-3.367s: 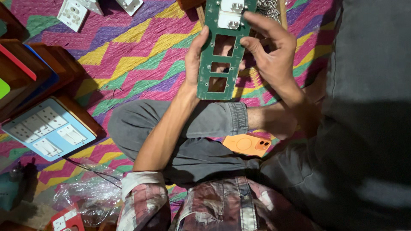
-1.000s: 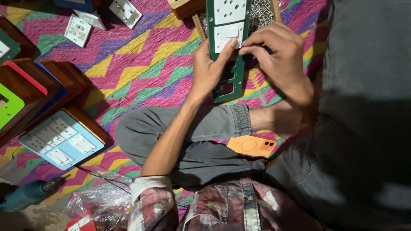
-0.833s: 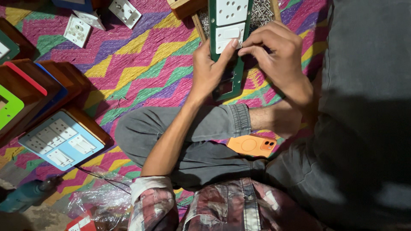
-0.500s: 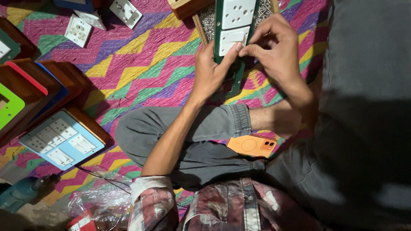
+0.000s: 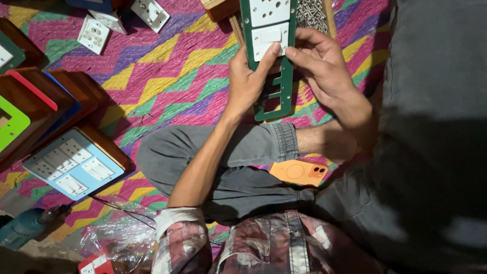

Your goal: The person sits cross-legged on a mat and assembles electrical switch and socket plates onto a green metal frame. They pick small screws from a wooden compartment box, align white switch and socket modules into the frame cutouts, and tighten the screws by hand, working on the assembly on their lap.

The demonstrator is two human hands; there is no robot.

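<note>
While the left hand (image 5: 248,83) and right hand (image 5: 324,68) each grip the green plate (image 5: 269,56) by its long edges above the lap, it appears light, rigid; white switch module (image 5: 268,40) pressed under both thumbs.

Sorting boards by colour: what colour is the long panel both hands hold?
Dark green panel, white switch modules fitted near its top; head view shows it.
</note>
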